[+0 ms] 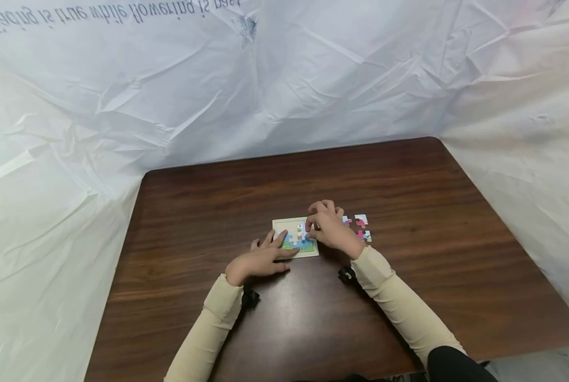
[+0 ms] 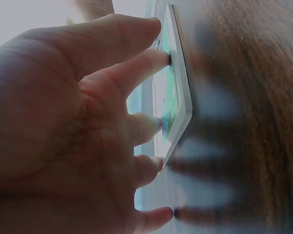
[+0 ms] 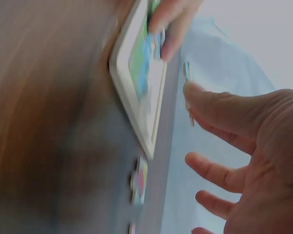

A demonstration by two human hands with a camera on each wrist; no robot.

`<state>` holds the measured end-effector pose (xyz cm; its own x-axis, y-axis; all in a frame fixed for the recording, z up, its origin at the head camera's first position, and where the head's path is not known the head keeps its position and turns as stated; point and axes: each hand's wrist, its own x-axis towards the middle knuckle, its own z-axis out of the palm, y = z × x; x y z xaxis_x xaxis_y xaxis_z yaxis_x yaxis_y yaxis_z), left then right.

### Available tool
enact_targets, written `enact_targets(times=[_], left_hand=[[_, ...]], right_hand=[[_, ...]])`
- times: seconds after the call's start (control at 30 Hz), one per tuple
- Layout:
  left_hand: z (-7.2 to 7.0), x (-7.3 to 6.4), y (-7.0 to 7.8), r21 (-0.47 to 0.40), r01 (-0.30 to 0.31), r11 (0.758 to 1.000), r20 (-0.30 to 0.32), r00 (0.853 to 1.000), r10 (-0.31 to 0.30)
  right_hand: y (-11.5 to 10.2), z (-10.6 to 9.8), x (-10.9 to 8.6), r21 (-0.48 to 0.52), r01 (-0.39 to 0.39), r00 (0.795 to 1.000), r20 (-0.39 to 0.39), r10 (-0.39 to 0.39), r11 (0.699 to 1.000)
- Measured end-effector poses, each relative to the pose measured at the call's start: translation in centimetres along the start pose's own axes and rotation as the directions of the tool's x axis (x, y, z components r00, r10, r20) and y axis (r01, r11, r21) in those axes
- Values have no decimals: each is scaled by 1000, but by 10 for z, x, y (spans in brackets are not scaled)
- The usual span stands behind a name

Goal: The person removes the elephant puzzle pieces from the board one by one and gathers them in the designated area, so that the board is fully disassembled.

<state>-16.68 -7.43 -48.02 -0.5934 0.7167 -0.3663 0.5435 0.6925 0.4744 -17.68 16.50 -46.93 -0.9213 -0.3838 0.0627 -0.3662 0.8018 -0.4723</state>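
Observation:
A shallow puzzle tray (image 1: 309,254) with a pale rim lies on the table, its lower part filled with green and blue picture pieces. My left hand (image 1: 258,260) rests on its left side with fingers spread, some fingertips touching the tray and picture. The little fingertip touches the table in the left wrist view. Over the tray's right side, my right hand (image 1: 331,229) pinches a thin jigsaw piece (image 3: 187,71) between thumb and index finger. That piece is edge-on and above the tray in the right wrist view; its picture is hidden there.
Several loose jigsaw pieces (image 1: 361,220) with pink and blue print lie right of the tray, partly behind the right hand. The brown wooden table (image 1: 194,212) extends around them. White plastic sheeting (image 1: 289,106) hangs behind and beside the table.

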Motion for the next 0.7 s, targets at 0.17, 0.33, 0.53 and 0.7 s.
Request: enact_targets(times=[0.17, 0.33, 0.53, 0.7], left_hand=[[-1, -1, 0, -3, -10, 1000, -6, 1000, 10], [-1, -3, 1, -15, -11, 1000, -7, 1000, 11], [-1, -3, 3, -22, -12, 1000, -9, 1000, 12], [-3, -4, 5, -28, -4, 1000, -12, 1000, 4]], right_hand=[[17, -12, -15, -27, 31, 999, -22, -32, 999], [38, -21, -33, -46, 30, 999, -15, -31, 998], [59, -29, -54, -59, -16, 1000, -13, 15, 998], [71, -28, -62, -46, -36, 999, -1, 36, 998]])
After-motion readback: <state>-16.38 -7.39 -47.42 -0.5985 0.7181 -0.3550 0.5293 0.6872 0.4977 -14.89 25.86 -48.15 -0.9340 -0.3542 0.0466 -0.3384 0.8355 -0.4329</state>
